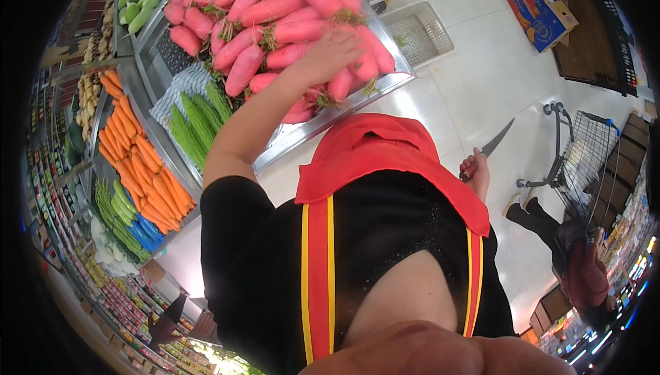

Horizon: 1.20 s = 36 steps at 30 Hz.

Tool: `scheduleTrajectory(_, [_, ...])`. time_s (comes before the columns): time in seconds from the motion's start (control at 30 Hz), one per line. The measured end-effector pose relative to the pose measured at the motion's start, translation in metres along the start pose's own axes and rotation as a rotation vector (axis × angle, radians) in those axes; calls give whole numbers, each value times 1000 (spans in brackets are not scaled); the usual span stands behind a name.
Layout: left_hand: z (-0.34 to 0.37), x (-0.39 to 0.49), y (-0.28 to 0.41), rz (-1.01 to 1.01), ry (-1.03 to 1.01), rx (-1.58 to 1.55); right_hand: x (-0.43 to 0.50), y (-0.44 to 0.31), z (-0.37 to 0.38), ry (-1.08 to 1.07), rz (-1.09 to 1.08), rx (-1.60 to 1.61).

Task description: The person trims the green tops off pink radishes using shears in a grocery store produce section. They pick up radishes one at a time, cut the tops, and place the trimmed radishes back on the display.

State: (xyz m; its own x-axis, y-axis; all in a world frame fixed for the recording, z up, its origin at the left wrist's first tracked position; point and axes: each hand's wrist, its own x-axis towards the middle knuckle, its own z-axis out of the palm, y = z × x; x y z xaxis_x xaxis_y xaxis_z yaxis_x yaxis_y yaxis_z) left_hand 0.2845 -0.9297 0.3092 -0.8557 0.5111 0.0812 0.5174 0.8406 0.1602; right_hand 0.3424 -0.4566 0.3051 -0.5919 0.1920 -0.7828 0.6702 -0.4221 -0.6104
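Observation:
My left hand [335, 53] reaches over a heap of large red radishes [245, 68] with leaf stubs, palm down on those near the right side. Slight blur and the hand's own back hide whether its fingers grip one. The heap fills a metal display bin [289, 140] in front of me. Held out low to my right, my right hand [477, 171] is shut around the handle of a knife [497, 138]. Its pointed blade slants up and away from the bin, over the floor.
Bitter melons [193, 122] lie left of the radishes, with carrots [147, 169] and green beans [111, 215] farther left. A perforated plastic crate [420, 32] sits on the floor beyond the bin. Boxes [539, 9], a shopping cart [582, 158] and a person [577, 266] are to the right.

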Motion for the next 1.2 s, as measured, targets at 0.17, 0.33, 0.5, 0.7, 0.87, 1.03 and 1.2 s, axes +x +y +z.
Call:
scheduleTrajectory(0.17, [35,33,-16,163,-196,31,6,-3,35,-46,79,25])
scheduleTrajectory(0.33, [51,43,-25,171,-210,127,47,-26,70,-112,114,-126])
scheduleTrajectory(0.5, [14,50,-32,102,-251,11,75,-77,118,-323,26,-382])
scheduleTrajectory(0.7, [-32,61,-7,-724,-82,-890,64,-118,186,-547,-432,-763])
scheduleTrajectory(0.87, [-29,112,39,-939,7,-835,56,-98,249,-518,-866,-858])
scheduleTrajectory(1.03, [-25,153,76,-870,151,-799,54,-92,280,-444,-902,-1052])
scheduleTrajectory(1.2, [-8,164,75,-922,126,-829,79,-88,285,-372,-996,-979])
